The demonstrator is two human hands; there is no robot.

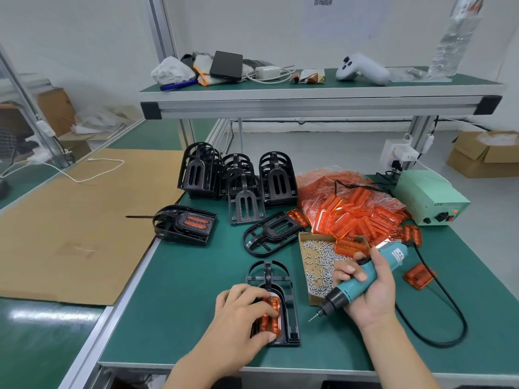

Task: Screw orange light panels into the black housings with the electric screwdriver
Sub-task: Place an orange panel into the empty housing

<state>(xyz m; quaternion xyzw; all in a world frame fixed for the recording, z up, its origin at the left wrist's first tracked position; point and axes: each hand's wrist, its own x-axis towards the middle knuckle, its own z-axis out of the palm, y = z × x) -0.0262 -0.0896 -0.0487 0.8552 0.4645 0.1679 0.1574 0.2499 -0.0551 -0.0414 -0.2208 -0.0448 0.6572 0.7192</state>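
On green bench, 2 hands: left (241, 313) presses 1 panel (271, 318), right (368, 287) grips 1 screwdriver (362, 279).

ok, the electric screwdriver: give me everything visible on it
The electric screwdriver has a teal barrel body that looks plastic, a black collar at the nose and a thin metal bit pointing down-left, its tip above the green mat, touching nothing. A white label sits near its rear, where a black cable leaves and loops across the mat. The right hand grips it, tilted, right of the housing.
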